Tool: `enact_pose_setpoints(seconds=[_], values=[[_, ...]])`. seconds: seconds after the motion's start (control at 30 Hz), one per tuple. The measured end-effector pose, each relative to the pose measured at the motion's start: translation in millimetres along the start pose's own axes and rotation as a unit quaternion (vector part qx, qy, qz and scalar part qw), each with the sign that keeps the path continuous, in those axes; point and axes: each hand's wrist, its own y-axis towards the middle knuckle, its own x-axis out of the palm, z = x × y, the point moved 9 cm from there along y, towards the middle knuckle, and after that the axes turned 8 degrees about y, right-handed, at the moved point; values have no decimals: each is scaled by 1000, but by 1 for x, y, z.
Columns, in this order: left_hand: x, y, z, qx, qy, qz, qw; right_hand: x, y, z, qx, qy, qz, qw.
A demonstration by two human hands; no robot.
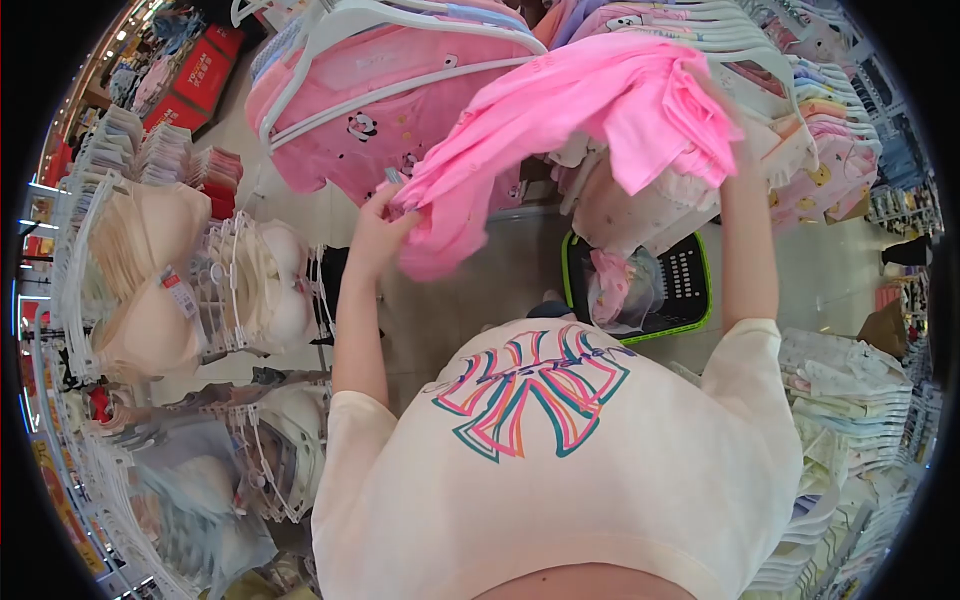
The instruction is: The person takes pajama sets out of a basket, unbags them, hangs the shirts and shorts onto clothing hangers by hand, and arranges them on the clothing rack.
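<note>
A bright pink garment [540, 110] is stretched in the air between my hands, slightly blurred. My left hand [380, 232] grips its lower left end, with the fingers closed on the cloth. The other end is bunched up at my right hand [728, 120], which is mostly hidden behind the folds. Just behind the cloth, pink clothes with a panda print [345, 130] hang on white hangers. Pale printed clothes [625, 205] hang under the bunched end.
A black basket with a green rim [708, 290] stands on the floor, holding pink and clear-wrapped items. Bras [150, 280] hang on racks at the left. More hanging clothes [845, 390] line the right side. A red display box [205, 75] is at the upper left.
</note>
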Motion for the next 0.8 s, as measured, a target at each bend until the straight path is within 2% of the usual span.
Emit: enact_pose_setpoints(seconds=[0.07,0.2,0.33,0.6,0.7,0.8], values=[[-7,5,17,72,197,0,978,3,10,-26,-5,-73,5,997],[-5,16,12,63,226,-20,972,9,22,-65,-14,-178,10,984],[-10,17,20,42,239,35,969,22,24,-92,-18,-247,5,969],[-27,34,4,82,363,73,925,84,-12,-92,15,-291,-64,954],[-55,31,-1,147,264,180,936,116,-37,-77,51,-288,-99,951],[-57,23,26,94,388,239,885,126,-44,-60,94,-296,-91,946]])
